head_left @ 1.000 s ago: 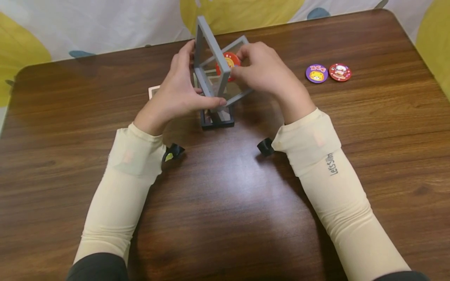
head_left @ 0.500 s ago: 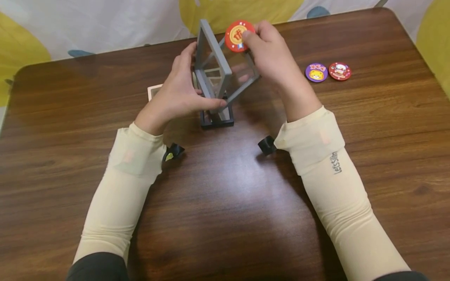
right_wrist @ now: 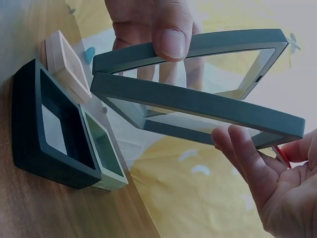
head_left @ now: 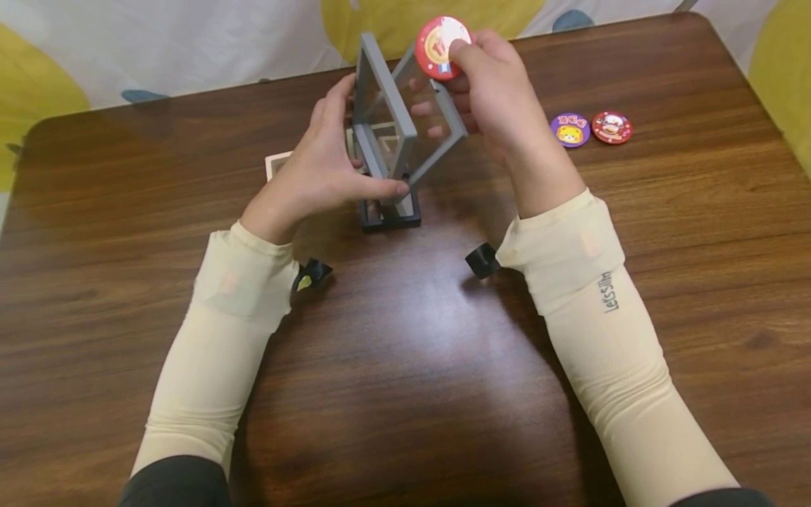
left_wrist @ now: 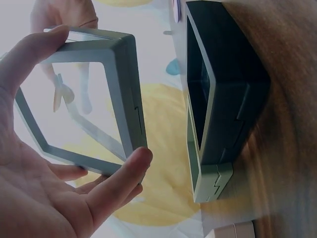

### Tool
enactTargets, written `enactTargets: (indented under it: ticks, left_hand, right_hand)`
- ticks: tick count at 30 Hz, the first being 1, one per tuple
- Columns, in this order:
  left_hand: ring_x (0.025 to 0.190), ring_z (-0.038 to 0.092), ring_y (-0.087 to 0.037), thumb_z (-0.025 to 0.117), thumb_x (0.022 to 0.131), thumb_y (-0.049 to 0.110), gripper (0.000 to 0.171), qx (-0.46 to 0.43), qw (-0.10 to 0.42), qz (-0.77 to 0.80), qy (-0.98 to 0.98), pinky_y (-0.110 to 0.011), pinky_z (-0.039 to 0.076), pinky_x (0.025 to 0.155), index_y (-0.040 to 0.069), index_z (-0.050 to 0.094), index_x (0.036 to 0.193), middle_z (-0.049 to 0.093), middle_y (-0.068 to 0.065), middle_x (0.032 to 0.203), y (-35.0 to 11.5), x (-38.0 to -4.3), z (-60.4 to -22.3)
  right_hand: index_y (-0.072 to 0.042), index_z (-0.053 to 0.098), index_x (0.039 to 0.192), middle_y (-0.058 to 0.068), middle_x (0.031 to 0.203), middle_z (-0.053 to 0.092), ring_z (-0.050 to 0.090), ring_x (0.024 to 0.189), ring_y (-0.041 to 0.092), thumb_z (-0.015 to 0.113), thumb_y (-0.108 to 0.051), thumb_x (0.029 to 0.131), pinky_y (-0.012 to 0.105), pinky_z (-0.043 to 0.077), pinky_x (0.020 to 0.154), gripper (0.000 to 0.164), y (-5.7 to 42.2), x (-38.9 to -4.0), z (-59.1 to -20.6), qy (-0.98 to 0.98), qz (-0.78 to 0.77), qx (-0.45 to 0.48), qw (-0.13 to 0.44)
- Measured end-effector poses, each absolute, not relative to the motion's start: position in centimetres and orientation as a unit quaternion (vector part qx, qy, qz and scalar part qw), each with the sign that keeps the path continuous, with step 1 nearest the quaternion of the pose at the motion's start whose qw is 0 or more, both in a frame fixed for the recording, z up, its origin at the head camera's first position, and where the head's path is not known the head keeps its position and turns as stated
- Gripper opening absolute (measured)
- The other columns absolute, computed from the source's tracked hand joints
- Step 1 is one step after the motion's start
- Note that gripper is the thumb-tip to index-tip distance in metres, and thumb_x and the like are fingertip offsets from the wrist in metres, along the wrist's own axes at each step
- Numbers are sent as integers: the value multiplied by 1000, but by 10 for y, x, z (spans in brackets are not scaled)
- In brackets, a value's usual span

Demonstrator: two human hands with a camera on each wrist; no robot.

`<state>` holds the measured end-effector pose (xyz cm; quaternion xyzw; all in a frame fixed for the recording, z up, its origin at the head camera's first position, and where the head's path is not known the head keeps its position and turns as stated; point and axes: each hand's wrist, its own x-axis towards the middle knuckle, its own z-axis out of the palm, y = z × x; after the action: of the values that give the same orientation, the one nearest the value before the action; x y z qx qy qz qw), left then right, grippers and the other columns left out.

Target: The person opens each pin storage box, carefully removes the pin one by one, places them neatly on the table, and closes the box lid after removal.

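Note:
My left hand (head_left: pixel 319 151) grips one half of a grey hinged display frame (head_left: pixel 389 86), which has clear film windows and is spread apart in a V above the table. Its thumb lies on the near lower corner, as the left wrist view also shows. With thumb and fingers my right hand (head_left: pixel 503 102) pinches a round red badge (head_left: pixel 429 53) at the top of the frame's other half. Glare covers part of the badge. Further right-hand fingers (right_wrist: pixel 242 153) touch that grey half. In the right wrist view only the badge's red edge (right_wrist: pixel 281 156) shows.
Below the grey frame stands a black frame (head_left: pixel 391 225), with a pale green frame (right_wrist: pixel 118 182) against it. A pale pink frame (right_wrist: pixel 55 55) is beside them. A purple badge (head_left: pixel 570 131) and another red badge (head_left: pixel 612 129) lie at the right. A patterned cloth (head_left: pixel 209 42) hangs behind the table.
My right hand has moved up, bringing the red badge from between the frame's halves to above them. Its other fingers have spread against the frame. The left hand keeps its place.

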<state>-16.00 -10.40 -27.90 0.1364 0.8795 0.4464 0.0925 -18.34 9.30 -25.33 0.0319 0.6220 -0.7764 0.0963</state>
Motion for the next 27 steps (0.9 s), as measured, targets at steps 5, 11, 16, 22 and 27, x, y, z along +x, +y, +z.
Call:
enactTargets:
  ticks: [5, 11, 16, 22, 27]
  left_hand:
    - [129, 33, -22, 89, 60, 24, 123, 140, 101, 436, 883, -39, 52, 95, 21, 6, 151, 24, -12, 144, -104, -160, -279]
    - [127, 34, -23, 90, 57, 27, 124, 152, 99, 413, 892, -41, 45, 101, 20, 9, 151, 26, -13, 143, -104, -161, -281]
    - [126, 34, -23, 91, 54, 31, 126, 176, 93, 395, 897, -42, 33, 110, 20, 10, 150, 28, -13, 141, -106, -161, -282]
    - [126, 31, -25, 90, 53, 40, 134, 187, 77, 372, 906, -44, 34, 109, 26, -1, 150, 23, -14, 139, -106, -160, -282]
    - [128, 32, -24, 89, 55, 32, 131, 222, 49, 385, 894, -41, 32, 111, 16, 0, 149, 24, -16, 141, -106, -161, -284]
  right_hand:
    - [-7, 45, 101, 13, 82, 73, 70, 65, 24, 35, -19, 103, 30, 56, 47, 15, 95, -183, -254, 603, -789, 23, 115]
    - [-3, 48, 103, 17, 74, 72, 70, 59, 25, 34, -17, 103, 32, 57, 46, 20, 96, -182, -254, 549, -821, -5, 156]
    - [0, 49, 106, 19, 76, 72, 72, 64, 26, 33, -17, 103, 32, 59, 50, 23, 97, -179, -255, 537, -824, -50, 175]
    - [2, 51, 104, 21, 74, 72, 72, 63, 28, 33, -14, 103, 35, 58, 49, 24, 93, -177, -252, 507, -840, -54, 184]
    - [2, 51, 104, 19, 76, 70, 71, 63, 26, 35, -14, 103, 34, 59, 50, 23, 92, -175, -252, 509, -839, -66, 181]
